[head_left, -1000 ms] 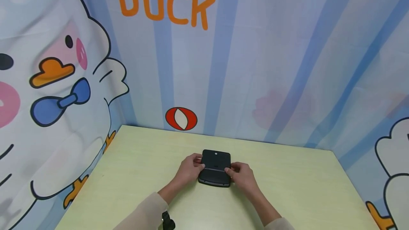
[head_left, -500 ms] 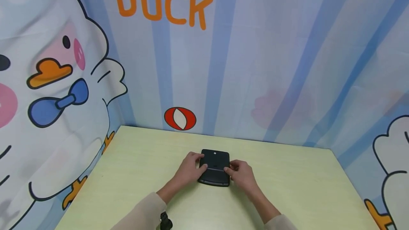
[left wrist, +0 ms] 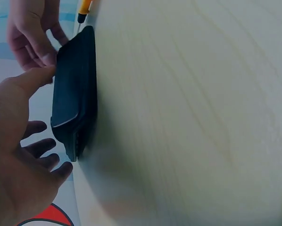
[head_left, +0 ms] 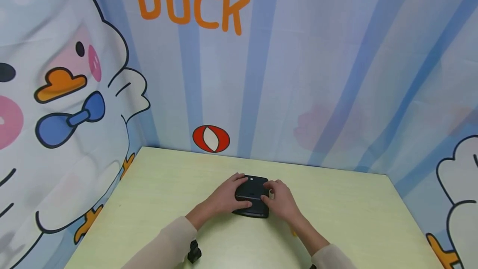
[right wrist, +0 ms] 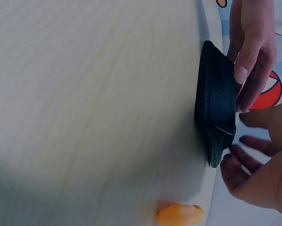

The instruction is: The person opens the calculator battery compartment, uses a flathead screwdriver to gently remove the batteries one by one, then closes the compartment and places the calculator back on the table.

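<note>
A flat black device [head_left: 254,190] lies on the table with a small round light spot near its far end and a seam across its upper face. Its front end is thicker. My left hand [head_left: 228,194] lies over its left side, fingers spread, thumb over the front part. On the right edge, my right hand [head_left: 281,199] has its thumb and bent index finger over the upper face. In the right wrist view, the right hand's fingers [right wrist: 235,176] stand apart beside the end of the black device [right wrist: 216,94].
An orange-handled screwdriver [left wrist: 84,8] lies to the right of the device, mostly hidden by the right forearm in the head view. A black strapped item [head_left: 194,252] sits at the left wrist. Printed cloth walls [head_left: 321,74] stand behind the pale table [head_left: 171,169].
My left hand has slid from the device's left edge further over its top. My right index finger has come up from beside the edge onto the upper face. The device stays in place.
</note>
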